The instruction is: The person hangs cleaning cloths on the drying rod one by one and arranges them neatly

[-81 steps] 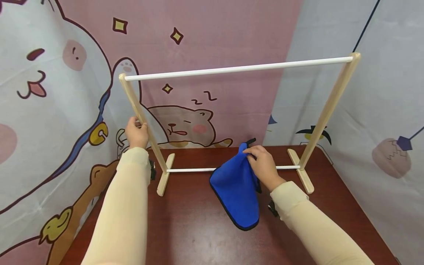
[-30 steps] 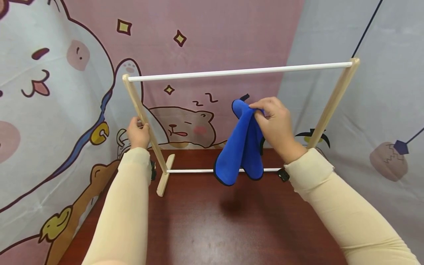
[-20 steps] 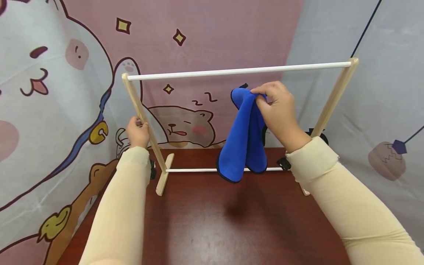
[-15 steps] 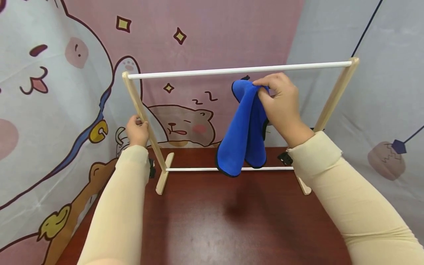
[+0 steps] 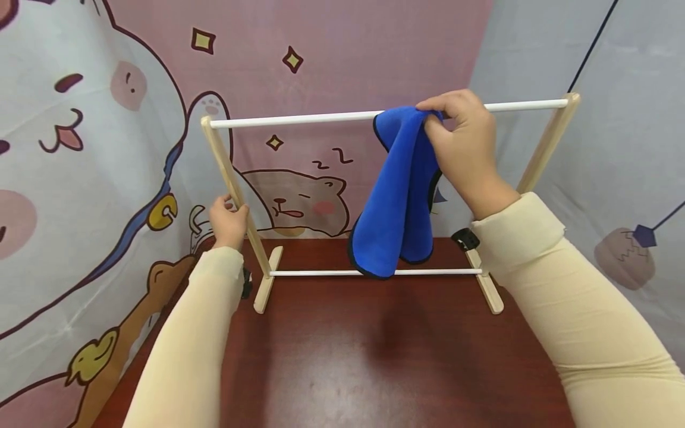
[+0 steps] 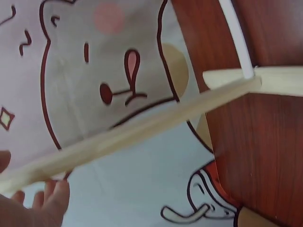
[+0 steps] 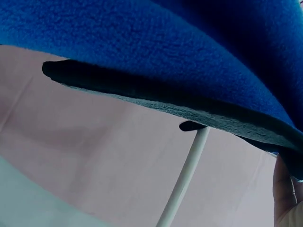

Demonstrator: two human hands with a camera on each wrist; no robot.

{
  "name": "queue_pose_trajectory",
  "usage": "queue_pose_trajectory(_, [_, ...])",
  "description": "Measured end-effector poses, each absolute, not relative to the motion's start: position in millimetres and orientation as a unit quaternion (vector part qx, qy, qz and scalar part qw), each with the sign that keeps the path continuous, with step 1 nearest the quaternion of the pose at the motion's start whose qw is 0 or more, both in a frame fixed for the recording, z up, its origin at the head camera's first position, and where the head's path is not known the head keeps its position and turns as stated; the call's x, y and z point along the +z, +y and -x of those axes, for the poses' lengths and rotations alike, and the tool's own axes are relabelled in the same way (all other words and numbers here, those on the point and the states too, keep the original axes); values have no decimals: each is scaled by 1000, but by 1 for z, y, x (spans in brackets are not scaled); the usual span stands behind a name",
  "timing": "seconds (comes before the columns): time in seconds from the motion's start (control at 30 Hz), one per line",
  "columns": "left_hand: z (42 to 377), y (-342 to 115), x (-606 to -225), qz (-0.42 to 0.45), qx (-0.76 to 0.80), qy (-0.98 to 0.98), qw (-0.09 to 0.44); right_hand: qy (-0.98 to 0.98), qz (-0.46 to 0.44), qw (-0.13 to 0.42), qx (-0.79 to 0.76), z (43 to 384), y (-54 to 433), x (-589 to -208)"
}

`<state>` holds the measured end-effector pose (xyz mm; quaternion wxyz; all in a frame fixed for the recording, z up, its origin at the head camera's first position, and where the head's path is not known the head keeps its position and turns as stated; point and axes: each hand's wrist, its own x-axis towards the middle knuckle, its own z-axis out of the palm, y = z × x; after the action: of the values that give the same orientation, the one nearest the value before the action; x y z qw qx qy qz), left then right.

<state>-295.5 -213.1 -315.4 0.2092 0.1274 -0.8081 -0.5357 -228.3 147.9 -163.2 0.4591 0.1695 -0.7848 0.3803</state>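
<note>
My right hand (image 5: 461,139) pinches the top of a blue cloth (image 5: 398,196) with dark trim and holds it up against the white top rail (image 5: 299,117) of a small wooden rack. The cloth hangs folded down to the white bottom rail (image 5: 316,273). In the right wrist view the cloth (image 7: 156,52) fills the top, with the white rail (image 7: 184,182) just beneath it. My left hand (image 5: 227,219) grips the rack's left wooden post (image 5: 235,193); the left wrist view shows that post (image 6: 128,137) with my fingertips (image 6: 52,198) against it.
The rack stands on a dark red-brown table (image 5: 348,356), its right post (image 5: 546,145) slanting up to the right. A pink and grey cartoon backdrop (image 5: 321,53) hangs close behind and on both sides.
My right hand has lifted the blue cloth from the table up to the top rail. My left hand has stayed on the left post.
</note>
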Motion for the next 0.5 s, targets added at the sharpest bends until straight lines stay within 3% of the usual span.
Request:
queue_pose_trajectory(0.23, [281, -200, -339, -114, -549, -788, 253, -789, -140, 452, 393, 231, 149, -151])
queue_pose_trajectory(0.5, [254, -165, -341, -6, -609, -767, 201, -772, -143, 477, 396, 239, 150, -141])
